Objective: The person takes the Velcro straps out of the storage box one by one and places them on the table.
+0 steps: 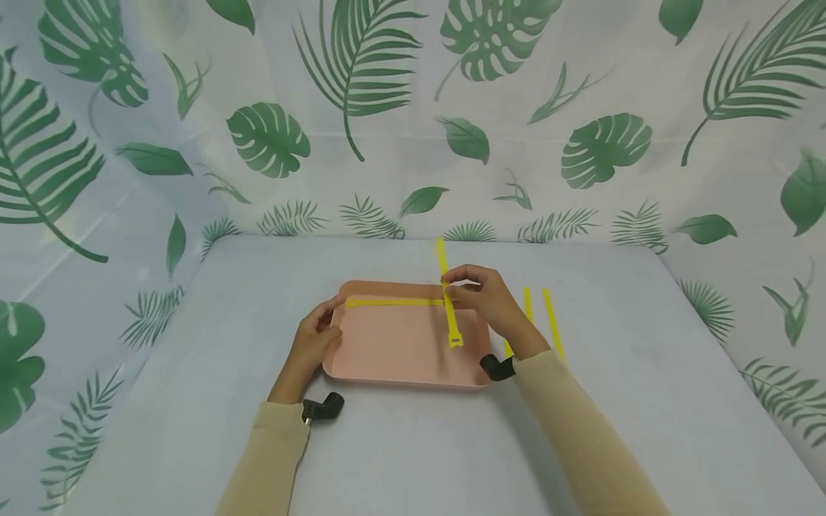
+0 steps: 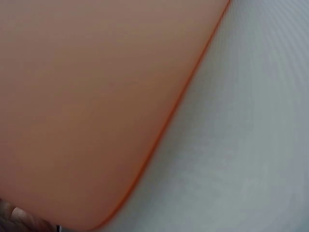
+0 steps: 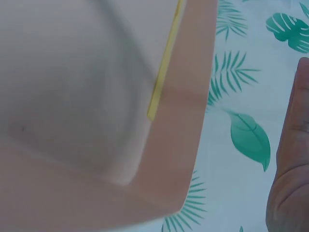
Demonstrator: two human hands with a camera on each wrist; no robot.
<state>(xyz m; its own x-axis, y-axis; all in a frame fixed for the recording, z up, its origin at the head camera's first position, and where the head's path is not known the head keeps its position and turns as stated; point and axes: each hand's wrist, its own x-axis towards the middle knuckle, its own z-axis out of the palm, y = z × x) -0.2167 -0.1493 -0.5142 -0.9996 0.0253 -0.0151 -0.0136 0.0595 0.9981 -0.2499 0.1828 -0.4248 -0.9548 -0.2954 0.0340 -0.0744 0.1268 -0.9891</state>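
My left hand (image 1: 311, 351) grips the left edge of a shallow pink tray (image 1: 387, 351), its thumb at the rim. Above the tray's right part, my right hand (image 1: 493, 304) pinches a yellow cable tie strap (image 1: 451, 319) near its middle. The strap hangs with its slotted head toward me. A second yellow strap (image 1: 393, 302) lies along the tray's far side, its head to the left; the right wrist view shows its plain end (image 3: 161, 79). In the left wrist view the tray corner (image 2: 96, 145) fills much of the picture, with a bit of hand (image 2: 24, 220) below.
Two more yellow straps (image 1: 553, 326) lie on the white table (image 1: 413, 444) right of the tray, partly hidden by my right forearm. A white cloth with green leaves (image 1: 400, 165) hangs behind the table and at both sides. Dark wrist cameras (image 1: 325, 406) sit at my sleeves.
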